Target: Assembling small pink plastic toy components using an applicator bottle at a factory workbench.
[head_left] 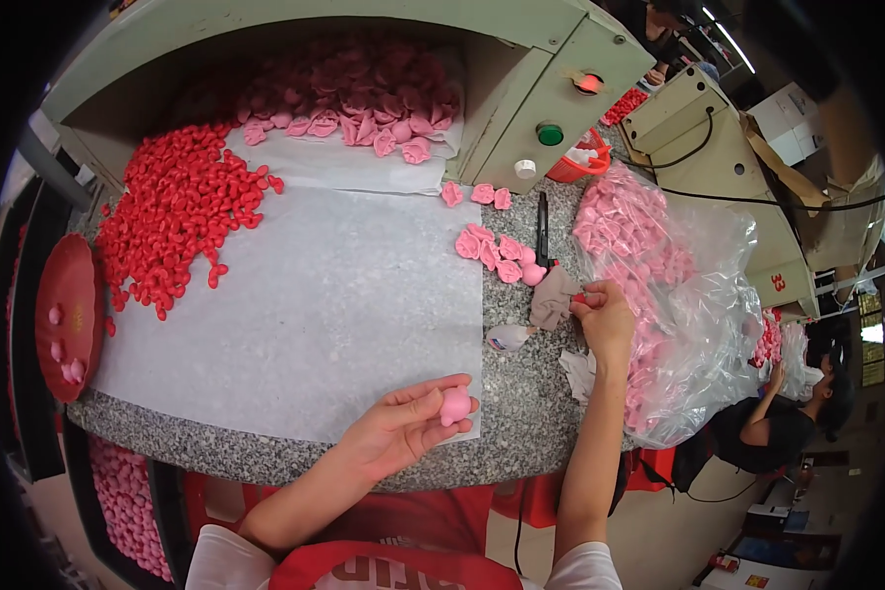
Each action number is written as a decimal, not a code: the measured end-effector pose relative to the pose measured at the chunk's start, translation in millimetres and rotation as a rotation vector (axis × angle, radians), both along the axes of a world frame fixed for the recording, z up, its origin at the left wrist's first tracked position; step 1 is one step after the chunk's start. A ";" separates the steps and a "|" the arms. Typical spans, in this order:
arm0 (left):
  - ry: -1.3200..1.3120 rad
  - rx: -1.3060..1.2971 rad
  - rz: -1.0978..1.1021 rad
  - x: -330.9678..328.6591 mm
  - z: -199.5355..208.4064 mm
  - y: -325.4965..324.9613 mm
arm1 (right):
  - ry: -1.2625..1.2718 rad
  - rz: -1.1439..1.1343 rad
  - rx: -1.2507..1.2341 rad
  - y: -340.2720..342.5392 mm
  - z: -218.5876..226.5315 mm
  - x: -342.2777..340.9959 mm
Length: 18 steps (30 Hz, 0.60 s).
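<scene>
My left hand (408, 418) is closed around a small round pink moulded piece (454, 404) above the front edge of the white paper sheet (305, 305). Farther right, my right hand (607, 323) pinches a small red piece (578, 298) beside a crumpled grey-brown cloth (554, 300); whether the fingers also touch the cloth I cannot tell. Next to the cloth lies a small whitish bottle (508, 337). Behind it sit several pink rose-shaped pieces (482, 246) and a black pen-like tool (542, 228).
Red bean-shaped pieces (172, 216) are heaped at the left, near a red scalloped dish (69, 324). A green-grey machine housing (506, 118) with buttons shelters more pink pieces (364, 103). A clear plastic bag (649, 295) of pink pieces fills the right side. Another person (777, 423) works beyond.
</scene>
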<state>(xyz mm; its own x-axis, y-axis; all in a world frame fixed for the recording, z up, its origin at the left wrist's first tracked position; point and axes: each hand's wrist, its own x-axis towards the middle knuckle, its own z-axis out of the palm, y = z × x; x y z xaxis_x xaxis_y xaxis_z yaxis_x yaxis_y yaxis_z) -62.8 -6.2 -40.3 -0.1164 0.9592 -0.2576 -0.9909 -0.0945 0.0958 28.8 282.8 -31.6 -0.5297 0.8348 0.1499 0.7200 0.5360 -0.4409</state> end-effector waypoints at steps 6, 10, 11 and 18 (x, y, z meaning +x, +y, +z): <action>0.000 0.004 -0.005 -1.3 0.9 -1.3 | 0.043 0.009 -0.159 -2.5 4.3 2.3; -0.006 0.008 -0.005 -1.9 0.8 -1.8 | -0.016 0.007 -0.074 -7.3 6.5 1.3; 0.007 0.007 -0.005 -1.5 0.6 -1.8 | 0.010 -0.007 -0.058 -6.7 4.4 3.1; 0.003 -0.017 0.019 0.1 0.4 -1.6 | 0.023 -0.052 -0.125 -13.0 13.1 6.7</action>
<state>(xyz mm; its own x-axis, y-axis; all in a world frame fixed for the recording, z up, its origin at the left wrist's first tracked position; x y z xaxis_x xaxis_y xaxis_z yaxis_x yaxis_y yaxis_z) -62.7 -7.8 -39.9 -0.1355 0.9524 -0.2732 -0.9887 -0.1119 0.1002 35.5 269.8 -18.5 -0.4829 0.8740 0.0541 0.7345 0.4379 -0.5184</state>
